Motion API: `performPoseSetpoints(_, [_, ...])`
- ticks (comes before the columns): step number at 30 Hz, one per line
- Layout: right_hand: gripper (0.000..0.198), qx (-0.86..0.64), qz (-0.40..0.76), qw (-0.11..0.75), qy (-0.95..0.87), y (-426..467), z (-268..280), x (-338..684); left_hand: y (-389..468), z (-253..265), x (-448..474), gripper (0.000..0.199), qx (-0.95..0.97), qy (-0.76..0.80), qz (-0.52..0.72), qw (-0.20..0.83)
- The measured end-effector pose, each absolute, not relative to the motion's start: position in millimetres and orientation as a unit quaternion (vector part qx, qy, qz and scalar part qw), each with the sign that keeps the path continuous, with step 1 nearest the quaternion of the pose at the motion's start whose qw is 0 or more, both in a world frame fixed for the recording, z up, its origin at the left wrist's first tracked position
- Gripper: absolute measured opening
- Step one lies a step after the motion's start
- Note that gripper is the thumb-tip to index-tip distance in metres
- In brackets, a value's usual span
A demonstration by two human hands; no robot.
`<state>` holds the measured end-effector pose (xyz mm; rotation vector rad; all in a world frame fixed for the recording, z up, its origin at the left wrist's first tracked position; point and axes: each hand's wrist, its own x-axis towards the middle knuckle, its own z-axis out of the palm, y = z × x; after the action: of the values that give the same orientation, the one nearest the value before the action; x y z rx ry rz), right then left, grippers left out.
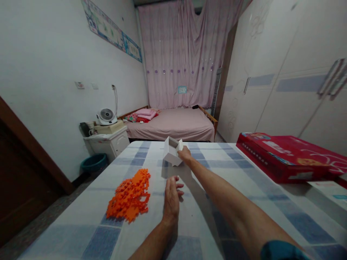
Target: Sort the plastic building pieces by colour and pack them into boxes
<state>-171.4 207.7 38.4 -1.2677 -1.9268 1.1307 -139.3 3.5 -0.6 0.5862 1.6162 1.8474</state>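
My right hand (185,154) reaches to the far part of the table and grips the right side of a small white box (171,154). The box is tilted, with its hollow side partly facing me and a flap beside my fingers. My left hand (171,196) rests on its edge over the tablecloth, nearer to me, fingers stretched out and holding nothing. Left of it lies a heap of orange interlocking plastic pieces (130,195), apart from my hand.
A blue-and-white checked cloth (108,231) covers the table. On the right lie a large red box (287,155) and a white box (329,196). Beyond stand a bed (173,124), a wardrobe (260,72) and a cabinet with a fan (106,116); a teal bin (94,162) is at left.
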Motion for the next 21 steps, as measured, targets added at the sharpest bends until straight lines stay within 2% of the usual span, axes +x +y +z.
performPoseSetpoints(5, [0.038, -0.501, 0.373, 0.269, -0.734, 214, 38, -182, 3, 1, -138, 0.062, 0.228, 0.620, 0.685, 0.307])
performPoseSetpoints(13, [0.049, -0.546, 0.258, 0.282, -0.746, 191, 31, -160, 5, -3, -138, 0.059, 0.230, 0.621, 0.683, 0.307])
performPoseSetpoints(17, [0.051, -0.437, 0.232, 0.278, -0.824, 173, 28, -157, 4, -5, -138, 0.054, 0.224, 0.619, 0.697, 0.285])
performPoseSetpoints(21, [0.052, -0.225, 0.194, 0.218, -0.930, 163, 24, -167, 4, -6, -139, 0.051, 0.221, 0.615, 0.701, 0.287])
